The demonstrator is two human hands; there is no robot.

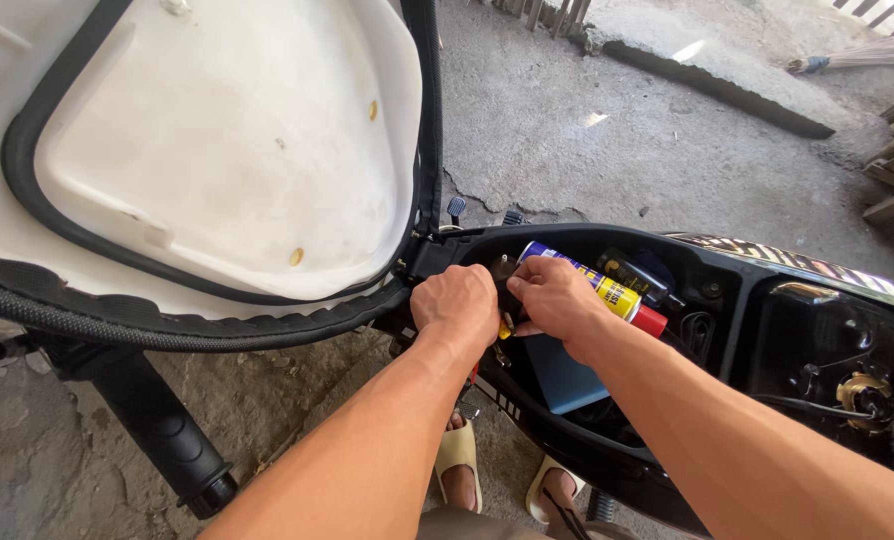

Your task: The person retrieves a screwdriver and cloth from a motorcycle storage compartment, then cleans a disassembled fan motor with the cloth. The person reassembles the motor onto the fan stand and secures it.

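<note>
I look down at two bare forearms reaching into the open storage well [667, 330] of a black scooter. The seat [207, 150] is flipped up on the left, its white underside facing me, edged with a black rubber seal.

My left hand [457, 305] is curled into a loose fist at the front lip of the well, knuckles up — I cannot tell what, if anything, the fingers have hold of, though a small yellow piece [506, 327] shows just beside them. My right hand [557, 295] is touching the left, fingers bent down over the blue end of a spray can [607, 290]; whether it truly grips the can or only rests on it is hidden.

The spray can lies on its side inside the well, blue and yellow with a red cap pointing right. A dark bottle [632, 270] lies just behind it, and a flat blue object [562, 375] sits below my right hand.

Further right, wiring and a brass-coloured fitting [857, 390] are exposed. Below, two feet in pale sandals [462, 455] stand on cracked concrete floor [587, 130].
</note>
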